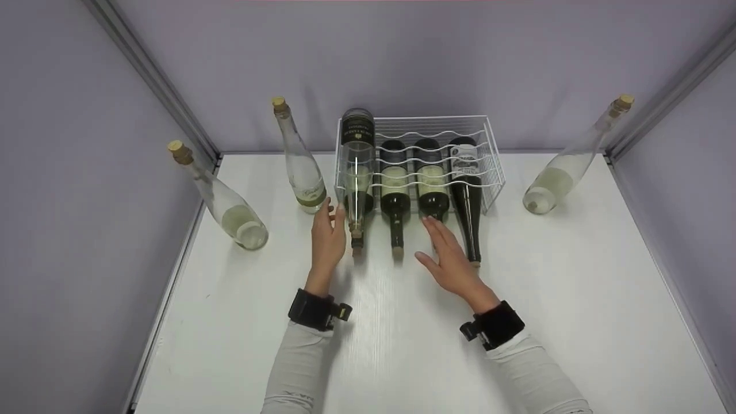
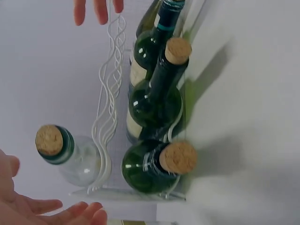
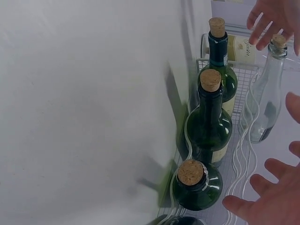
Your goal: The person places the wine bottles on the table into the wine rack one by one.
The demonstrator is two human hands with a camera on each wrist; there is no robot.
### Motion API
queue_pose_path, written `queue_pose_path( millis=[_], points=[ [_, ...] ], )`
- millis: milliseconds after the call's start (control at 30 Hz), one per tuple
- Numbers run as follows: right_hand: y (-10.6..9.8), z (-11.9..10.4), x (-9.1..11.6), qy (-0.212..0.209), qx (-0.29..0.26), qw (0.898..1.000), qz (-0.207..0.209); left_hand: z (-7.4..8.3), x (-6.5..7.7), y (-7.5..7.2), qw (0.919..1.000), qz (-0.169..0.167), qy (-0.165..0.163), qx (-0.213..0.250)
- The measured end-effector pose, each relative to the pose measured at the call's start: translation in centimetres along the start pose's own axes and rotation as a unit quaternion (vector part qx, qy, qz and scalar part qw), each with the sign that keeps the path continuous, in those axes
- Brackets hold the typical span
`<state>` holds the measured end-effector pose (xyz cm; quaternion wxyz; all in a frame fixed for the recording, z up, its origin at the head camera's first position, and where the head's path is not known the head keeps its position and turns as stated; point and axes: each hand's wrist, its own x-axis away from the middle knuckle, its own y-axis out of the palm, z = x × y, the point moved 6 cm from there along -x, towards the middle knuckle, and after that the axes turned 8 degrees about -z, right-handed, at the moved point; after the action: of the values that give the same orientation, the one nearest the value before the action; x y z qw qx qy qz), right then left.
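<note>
Head view showed me a white wire rack [image 1: 495,149] at the back of the white desk [image 1: 391,345], close to the wall [image 1: 414,57]. On its upper level, at the left end, one clear bottle [image 1: 357,167] was lying with its corked neck toward the person. Under it, on the lower level, four dark bottles [image 1: 395,201] lay side by side, and their necks also pointed to the front.

The left hand [image 1: 328,238] was wide, the fingers loosely stretched, between this clear bottle and the base of a standing bottle [image 1: 303,167]; whether it touched the standing one, I could not tell. The right hand [image 1: 451,261] was also wide, with its thumb apart, and hung above the neck of the third dark bottle from the left. Another corked clear bottle [image 1: 218,198] stood farther left on the desk, and one more clear bottle [image 1: 566,167] stood at the right, well apart from the rack.
</note>
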<state>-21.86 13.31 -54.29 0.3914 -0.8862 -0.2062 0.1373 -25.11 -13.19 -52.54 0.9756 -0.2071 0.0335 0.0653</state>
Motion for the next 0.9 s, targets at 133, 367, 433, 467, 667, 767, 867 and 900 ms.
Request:
queue_pose_path(
  millis=[133, 367, 433, 467, 667, 767, 867, 900],
  points=[
    [0.0, -0.6, -0.6, 0.001, 0.006, 1.0, -0.013, -0.5, -0.1, -1.0, 0.9992, 0.028, 0.027, -0.012],
    [-0.2, -2.1, -1.9, -0.013, 0.01, 1.0, -0.026, -1.9, -0.5, -2.7, 0.9981, 0.057, 0.008, -0.02],
    [-0.2, -2.5, -2.3, -0.015, 0.012, 0.999, -0.035, -2.3, -0.7, -3.2, 0.9976, 0.066, 0.004, -0.02],
    [-0.3, -2.7, -2.4, -0.017, 0.013, 0.999, -0.038, -2.5, -0.8, -3.4, 0.9973, 0.071, 0.003, -0.021],
    [-0.2, -3.7, -3.4, -0.025, 0.017, 0.998, -0.061, -3.4, -1.8, -4.9, 0.9947, 0.1, -0.003, -0.025],
    [-0.1, -4.1, -3.7, -0.029, 0.013, 0.997, -0.07, -3.9, -2.5, -5.4, 0.9929, 0.115, -0.01, -0.029],
    [0.0, -4.5, -3.9, -0.031, 0.01, 0.997, -0.073, -4.2, -3.3, -5.8, 0.9922, 0.118, -0.02, -0.033],
    [0.0, -4.5, -4.0, -0.03, 0.011, 0.997, -0.074, -4.3, -3.6, -5.8, 0.9922, 0.117, -0.023, -0.035]
  ],
)
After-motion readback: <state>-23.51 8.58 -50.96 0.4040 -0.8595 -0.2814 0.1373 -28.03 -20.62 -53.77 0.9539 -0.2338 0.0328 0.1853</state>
